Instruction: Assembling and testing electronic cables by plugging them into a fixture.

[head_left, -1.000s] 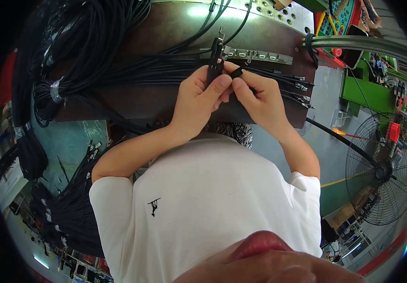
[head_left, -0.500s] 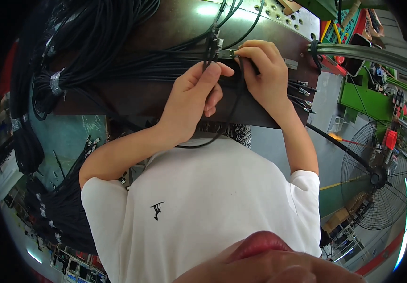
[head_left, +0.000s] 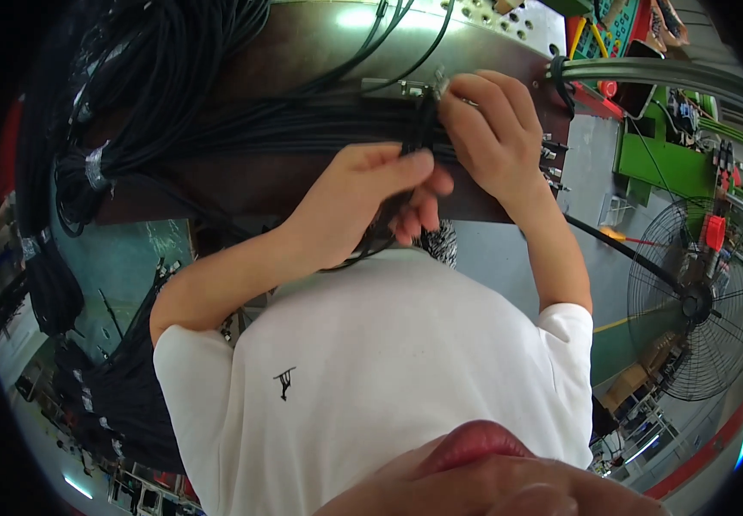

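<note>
My left hand point(head_left: 363, 193) closes around several black cables point(head_left: 399, 202), thumb pressed on top, close to the near edge of the dark table point(head_left: 242, 198). The cables rise from it toward my right hand point(head_left: 500, 129), and their lower lengths hang near my white shirt. Curled fingers of my right hand pinch the shiny metal connectors point(head_left: 440, 83) at the cable ends; motion blurs the exact grip. Just left of these connectors, a small metal fixture point(head_left: 406, 88) lies on the tabletop.
Long black cable bundles point(head_left: 173, 69) cover the left side, one tied with clear wrap point(head_left: 96, 168). Several connector ends point(head_left: 552, 163) stick out at the table's right edge. A perforated metal plate point(head_left: 517, 26) lies at the back. A black fan point(head_left: 694, 301) stands at right.
The left hand has moved right and toward me with the cables. Their connector ends have shifted from above the left hand to the right hand's fingertips, away from the metal fixture.
</note>
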`<state>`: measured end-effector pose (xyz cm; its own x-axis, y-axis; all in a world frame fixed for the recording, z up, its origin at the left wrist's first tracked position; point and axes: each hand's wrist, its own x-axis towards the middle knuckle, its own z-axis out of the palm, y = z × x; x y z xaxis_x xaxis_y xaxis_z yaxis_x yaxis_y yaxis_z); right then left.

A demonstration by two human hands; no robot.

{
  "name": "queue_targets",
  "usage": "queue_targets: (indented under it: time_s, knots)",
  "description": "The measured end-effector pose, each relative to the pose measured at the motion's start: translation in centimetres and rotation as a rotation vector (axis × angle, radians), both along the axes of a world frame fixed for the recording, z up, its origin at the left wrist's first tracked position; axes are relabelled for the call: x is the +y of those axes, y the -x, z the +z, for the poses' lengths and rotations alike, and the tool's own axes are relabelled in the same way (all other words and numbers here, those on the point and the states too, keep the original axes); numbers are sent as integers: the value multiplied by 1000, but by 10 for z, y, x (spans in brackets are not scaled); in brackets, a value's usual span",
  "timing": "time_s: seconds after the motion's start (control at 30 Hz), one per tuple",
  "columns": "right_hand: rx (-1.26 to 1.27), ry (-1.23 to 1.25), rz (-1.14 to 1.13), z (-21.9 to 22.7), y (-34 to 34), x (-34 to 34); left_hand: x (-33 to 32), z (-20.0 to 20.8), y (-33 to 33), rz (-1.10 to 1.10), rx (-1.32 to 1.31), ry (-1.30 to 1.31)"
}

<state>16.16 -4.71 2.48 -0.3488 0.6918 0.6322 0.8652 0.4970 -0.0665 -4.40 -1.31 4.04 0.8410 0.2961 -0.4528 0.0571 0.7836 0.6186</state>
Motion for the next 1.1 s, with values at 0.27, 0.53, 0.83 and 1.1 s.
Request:
queue_targets:
  time_s: [0.27, 0.53, 0.83, 1.1]
  knots:
    - [168, 124, -81, -22, -10, -13, 4, 1, -7, 332, -29, -317]
    - [-164, 311, -15, 2, -9, -5, -1, 0, -16, 399, -70, -63]
    - [80, -67, -83, 8, -10, -14, 2, -4, -17, 289, -39, 11]
    - [169, 61, -270, -3, -34, -30, 4, 3, -2, 124, 22, -801]
